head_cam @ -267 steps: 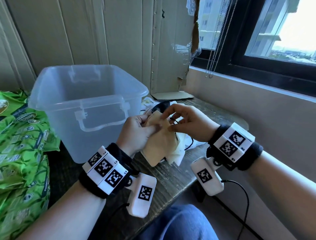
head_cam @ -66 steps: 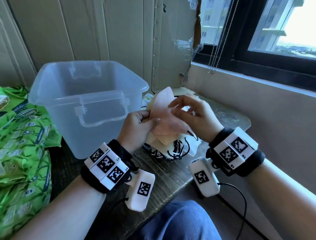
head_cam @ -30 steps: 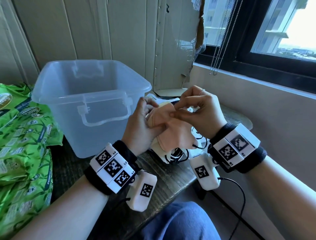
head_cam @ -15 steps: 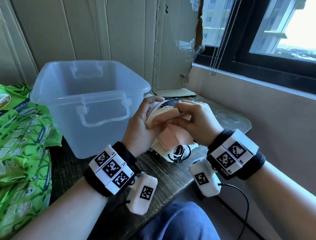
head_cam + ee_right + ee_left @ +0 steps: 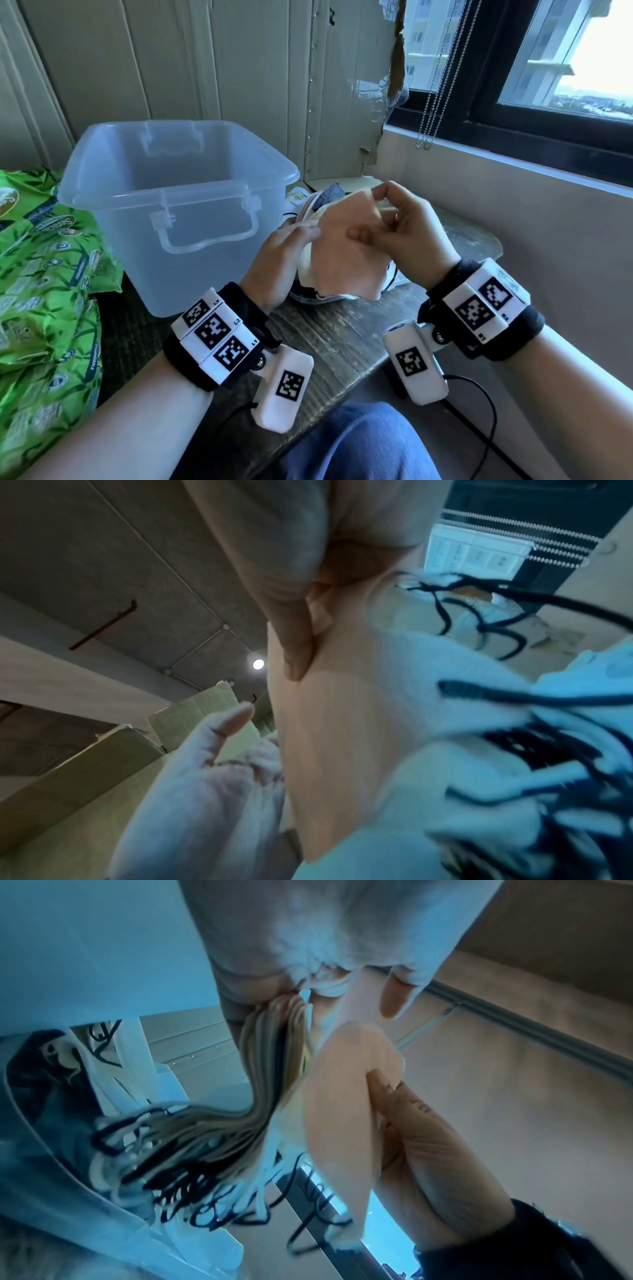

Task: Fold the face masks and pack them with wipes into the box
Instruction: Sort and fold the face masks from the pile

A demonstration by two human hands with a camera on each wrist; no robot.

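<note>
A peach face mask (image 5: 342,253) is held up over the table edge, in front of a bundle of several more masks (image 5: 270,1053) with black and white ear loops (image 5: 205,1185). My left hand (image 5: 301,240) grips that bundle and the peach mask's left side. My right hand (image 5: 371,219) pinches the peach mask (image 5: 342,737) near its upper right edge, thumb (image 5: 294,642) on the front. The clear plastic box (image 5: 178,205) stands to the left of the hands; nothing shows inside it. Green wipes packs (image 5: 44,274) lie at the far left.
More masks (image 5: 322,200) lie on the dark wooden table (image 5: 329,342) behind the hands. A wall and window sill (image 5: 513,164) run close on the right. A black cable (image 5: 479,411) hangs by my right wrist. My knee (image 5: 359,442) is below the table edge.
The peach mask was bunched between both hands; it now stands flatter and taller. My right fingers have lifted to its upper edge. My left hand has stayed on the bundle.
</note>
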